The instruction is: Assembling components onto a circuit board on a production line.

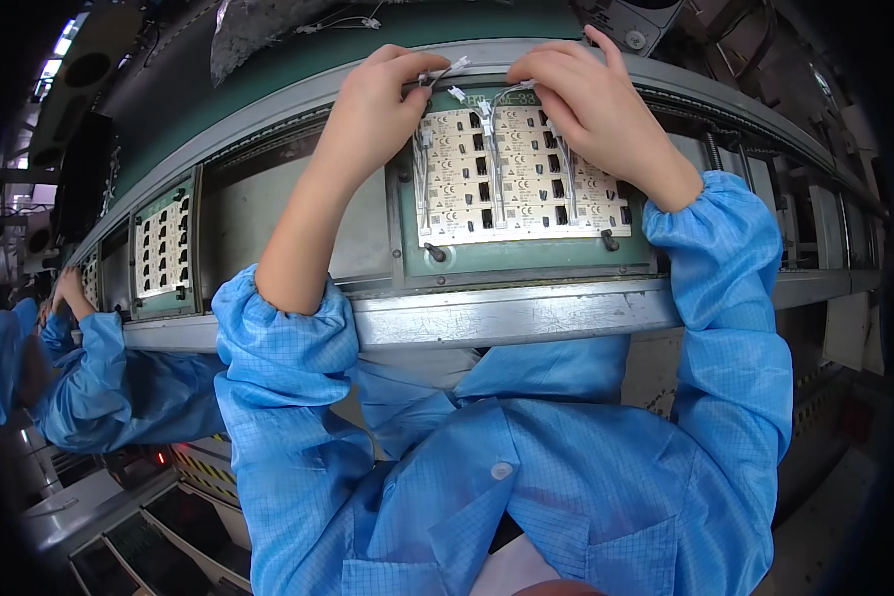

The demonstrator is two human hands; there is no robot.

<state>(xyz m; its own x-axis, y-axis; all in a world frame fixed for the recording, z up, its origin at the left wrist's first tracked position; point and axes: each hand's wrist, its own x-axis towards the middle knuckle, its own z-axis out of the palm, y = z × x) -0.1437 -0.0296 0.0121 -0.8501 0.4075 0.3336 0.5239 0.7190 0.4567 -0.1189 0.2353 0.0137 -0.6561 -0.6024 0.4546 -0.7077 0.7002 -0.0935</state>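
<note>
A panel of cream-white circuit boards (524,184) with black components lies in a green carrier (556,256) in front of me. White cables (497,164) with small plugs run up across the panel in several strands. Above its upper left corner, my left hand (379,104) is closed, thumb and fingers pinching a cable whose white connector (458,66) sticks out to the right. My right hand (584,104) reaches over the panel's upper right part. Its thumb and forefinger close on a white cable end near the top edge; the palm hides part of the boards there.
Metal rails (526,316) of a conveyor line run across in front of me and behind the carrier. Another carrier with a board panel (163,243) sits to the left, and farther left a co-worker in blue (119,387) works. A clear plastic bag (258,35) lies on the green surface beyond.
</note>
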